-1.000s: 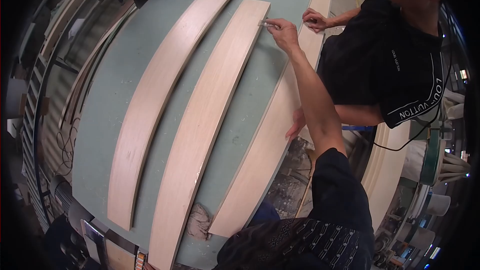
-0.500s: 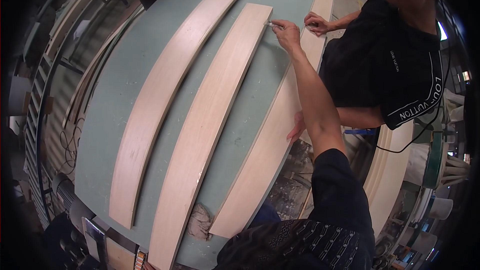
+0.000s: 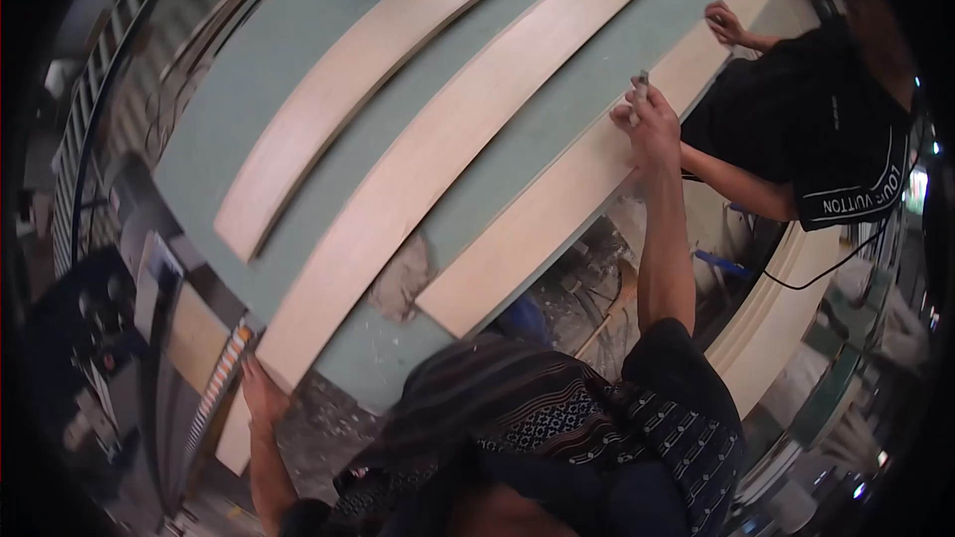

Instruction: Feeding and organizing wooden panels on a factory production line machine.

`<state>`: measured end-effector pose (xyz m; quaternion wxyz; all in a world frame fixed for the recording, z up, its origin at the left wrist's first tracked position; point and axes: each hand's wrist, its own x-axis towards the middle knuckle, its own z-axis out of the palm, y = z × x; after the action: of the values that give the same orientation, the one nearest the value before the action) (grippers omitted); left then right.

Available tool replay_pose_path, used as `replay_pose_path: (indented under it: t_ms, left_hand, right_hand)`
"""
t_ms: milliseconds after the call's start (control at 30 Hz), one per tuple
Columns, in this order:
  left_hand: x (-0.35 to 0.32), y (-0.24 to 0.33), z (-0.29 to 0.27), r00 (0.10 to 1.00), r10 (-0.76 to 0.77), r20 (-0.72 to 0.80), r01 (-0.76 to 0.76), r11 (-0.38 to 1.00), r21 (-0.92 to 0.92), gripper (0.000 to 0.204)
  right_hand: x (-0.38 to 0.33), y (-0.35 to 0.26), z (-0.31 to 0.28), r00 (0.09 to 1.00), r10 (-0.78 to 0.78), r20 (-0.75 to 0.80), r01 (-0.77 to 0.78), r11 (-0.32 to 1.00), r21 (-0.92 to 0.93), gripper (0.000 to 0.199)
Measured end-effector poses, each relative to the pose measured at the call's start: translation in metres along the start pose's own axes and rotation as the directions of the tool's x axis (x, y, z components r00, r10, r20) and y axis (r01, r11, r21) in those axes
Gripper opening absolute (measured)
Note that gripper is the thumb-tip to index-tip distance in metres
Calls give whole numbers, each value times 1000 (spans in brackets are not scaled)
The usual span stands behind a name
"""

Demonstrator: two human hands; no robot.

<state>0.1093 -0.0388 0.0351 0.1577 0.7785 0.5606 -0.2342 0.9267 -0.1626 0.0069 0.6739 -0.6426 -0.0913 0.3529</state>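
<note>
three pale wooden planks (image 3: 453,154), one green table (image 3: 557,104)

From my feed, wearer's own body only: dark short-sleeve top w/ small pale repeating print, dots + lattice-type motifs in bands. Fabric looks navy/black, bunched in folds across chest. Right sleeve ends above elbow, forearm bare down to right hand (image 3: 652,124). Left forearm bare too, up to left hand (image 3: 261,393); sleeve on that side barely in frame, looks dark. No gloves, no watch or bands seen on either wrist. Can't tell any finer detail.
</note>
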Motion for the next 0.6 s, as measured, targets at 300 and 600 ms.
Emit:
replay_pose_path:
  t_ms: [300,600]
  left_hand:
    - [-35,9,-6,943,-7,-333,-85,961,-262,122]
    - [-71,164,21,973,82,214,228,-423,-877,25]
  right_hand:
    - [-179,53,68,926,189,326,-247,958,148,38]
    - [-316,94,206,756,328,566,-433,900,58,26]
